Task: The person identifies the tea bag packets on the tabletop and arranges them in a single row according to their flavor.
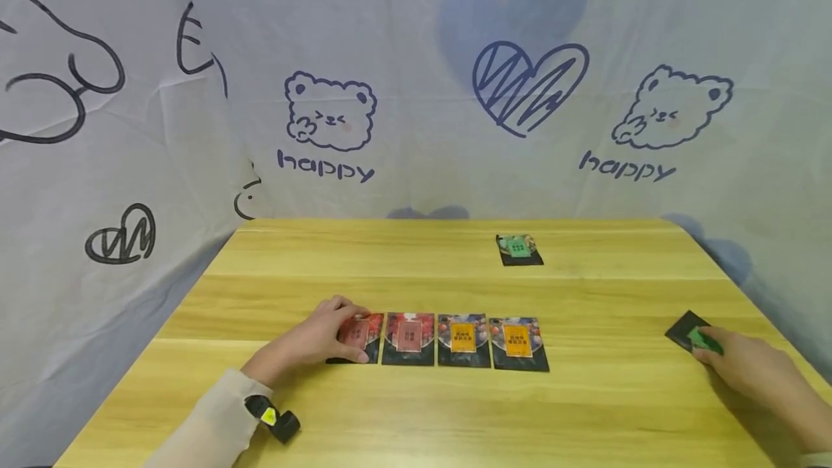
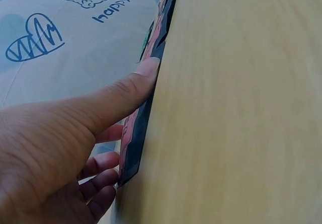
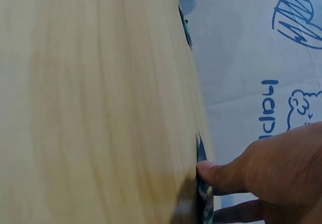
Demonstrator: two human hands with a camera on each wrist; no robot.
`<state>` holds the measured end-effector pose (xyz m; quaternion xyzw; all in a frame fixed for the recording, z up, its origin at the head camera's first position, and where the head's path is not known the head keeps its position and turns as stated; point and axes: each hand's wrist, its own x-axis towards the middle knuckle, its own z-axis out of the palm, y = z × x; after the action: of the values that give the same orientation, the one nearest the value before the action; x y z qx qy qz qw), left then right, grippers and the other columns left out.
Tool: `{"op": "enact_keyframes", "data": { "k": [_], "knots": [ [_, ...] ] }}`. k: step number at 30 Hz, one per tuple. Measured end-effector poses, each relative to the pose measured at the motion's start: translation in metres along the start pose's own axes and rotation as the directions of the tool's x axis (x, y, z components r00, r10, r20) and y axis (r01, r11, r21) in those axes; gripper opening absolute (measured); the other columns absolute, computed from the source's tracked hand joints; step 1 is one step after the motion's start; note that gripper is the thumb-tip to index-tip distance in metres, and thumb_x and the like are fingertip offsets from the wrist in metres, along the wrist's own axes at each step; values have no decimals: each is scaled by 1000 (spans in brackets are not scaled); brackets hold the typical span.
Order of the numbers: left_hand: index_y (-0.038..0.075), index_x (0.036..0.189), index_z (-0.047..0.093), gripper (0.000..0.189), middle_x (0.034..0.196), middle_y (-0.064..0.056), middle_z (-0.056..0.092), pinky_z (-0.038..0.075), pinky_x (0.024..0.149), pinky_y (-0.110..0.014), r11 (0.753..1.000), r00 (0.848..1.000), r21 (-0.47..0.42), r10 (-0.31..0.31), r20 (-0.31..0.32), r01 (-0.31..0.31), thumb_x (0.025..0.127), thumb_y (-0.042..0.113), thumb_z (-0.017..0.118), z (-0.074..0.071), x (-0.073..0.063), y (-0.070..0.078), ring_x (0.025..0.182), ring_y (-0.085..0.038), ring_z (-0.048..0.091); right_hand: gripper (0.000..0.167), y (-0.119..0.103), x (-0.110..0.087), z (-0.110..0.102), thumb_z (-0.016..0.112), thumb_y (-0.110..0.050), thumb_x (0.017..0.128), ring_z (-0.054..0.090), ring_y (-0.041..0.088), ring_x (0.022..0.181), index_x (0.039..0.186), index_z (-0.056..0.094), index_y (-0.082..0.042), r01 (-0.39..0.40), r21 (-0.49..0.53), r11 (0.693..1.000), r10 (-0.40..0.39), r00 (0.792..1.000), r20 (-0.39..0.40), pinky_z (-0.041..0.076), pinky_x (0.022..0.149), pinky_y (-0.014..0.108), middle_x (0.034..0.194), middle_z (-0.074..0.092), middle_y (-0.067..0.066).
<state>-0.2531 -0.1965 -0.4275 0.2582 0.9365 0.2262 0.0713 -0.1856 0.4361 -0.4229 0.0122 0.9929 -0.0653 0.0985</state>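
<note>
My left hand [image 1: 315, 338] rests on a black sachet with a red label [image 1: 356, 334] at the left end of a row. The thumb [image 2: 123, 90] lies across its face near one edge, and the other fingers touch its far side. Next to it lie a second red-labelled sachet [image 1: 409, 338] and two orange-labelled sachets [image 1: 463, 339], [image 1: 518, 342]. At the right side of the table my right hand [image 1: 747, 360] pinches a black sachet with a green label [image 1: 685, 329] between thumb and fingers; the fingers partly cover it.
Another green-labelled sachet [image 1: 519, 249] lies near the back edge of the wooden table [image 1: 403, 410]. White cloth with drawn bears and hearts hangs behind the table and at its left. A black strap [image 1: 273, 419] with a small device circles the left wrist.
</note>
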Motion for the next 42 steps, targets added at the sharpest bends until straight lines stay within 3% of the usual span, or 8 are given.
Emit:
{"op": "enact_keyframes", "data": {
  "k": [4, 8, 10, 16, 24, 30, 36, 42],
  "knots": [
    [14, 138, 55, 77, 124, -6, 46, 42, 88, -46, 1000, 1000, -2, -4, -3, 4, 75, 50, 81, 0, 0, 0, 108, -24, 42, 65, -3, 1, 1, 53, -43, 99, 63, 43, 74, 132, 47, 14, 24, -7, 1000, -24, 1000, 8, 47, 56, 50, 108, 57, 42],
    [14, 138, 55, 78, 125, -7, 46, 42, 90, -47, 1000, 1000, 6, -7, -1, 7, 75, 51, 81, 1, 0, -1, 109, -25, 42, 59, -8, 1, 2, 55, -34, 100, 62, 43, 74, 134, 45, 13, 29, 29, 999, -29, 999, 25, 47, 56, 49, 109, 57, 41],
    [13, 138, 54, 78, 125, -7, 46, 42, 89, -47, 1000, 1000, 9, -5, -1, 5, 75, 51, 81, 2, 0, -1, 109, -25, 42, 60, -10, 3, 1, 54, -35, 100, 62, 47, 80, 135, 44, 14, 37, 50, 998, -38, 999, 30, 47, 59, 51, 112, 56, 42],
    [14, 138, 54, 79, 125, -7, 47, 42, 89, -47, 1000, 1000, 11, -5, -11, 5, 75, 52, 81, 3, 0, -2, 109, -25, 43, 82, -19, 12, -8, 46, -59, 97, 53, 59, 100, 134, 45, 14, 67, 87, 994, -69, 998, 16, 46, 69, 60, 119, 53, 42],
    [14, 137, 55, 78, 123, -6, 47, 42, 88, -45, 1000, 1000, 26, 5, -15, -4, 74, 52, 81, 3, 0, -3, 107, -24, 43, 79, -32, 20, -5, 49, -60, 96, 50, 59, 101, 121, 49, 15, 76, 123, 989, -68, 995, -72, 44, 72, 62, 115, 47, 43],
    [14, 137, 55, 77, 123, -5, 47, 41, 88, -46, 1000, 1000, 9, 4, -12, -4, 75, 52, 81, 3, 1, -2, 107, -23, 42, 88, -35, 22, -2, 48, -64, 94, 46, 63, 101, 129, 41, 17, 48, 144, 988, -37, 996, -79, 42, 72, 65, 117, 33, 50],
    [14, 137, 55, 77, 124, -6, 46, 42, 89, -46, 1000, 1000, 5, 5, -7, -5, 75, 52, 81, 1, 2, -2, 108, -24, 42, 93, -38, 22, -2, 50, -66, 92, 44, 64, 103, 132, 43, 17, 35, 96, 995, -25, 994, -104, 41, 74, 67, 119, 37, 50],
    [13, 138, 55, 77, 124, -7, 46, 41, 90, -48, 1000, 1000, 9, 5, -4, -5, 75, 51, 81, 1, 0, -1, 109, -25, 42, 90, -44, 22, -1, 51, -68, 89, 52, 60, 99, 130, 52, 12, 52, 9, 999, -50, 989, -139, 43, 75, 64, 117, 54, 41]
  ]
}}
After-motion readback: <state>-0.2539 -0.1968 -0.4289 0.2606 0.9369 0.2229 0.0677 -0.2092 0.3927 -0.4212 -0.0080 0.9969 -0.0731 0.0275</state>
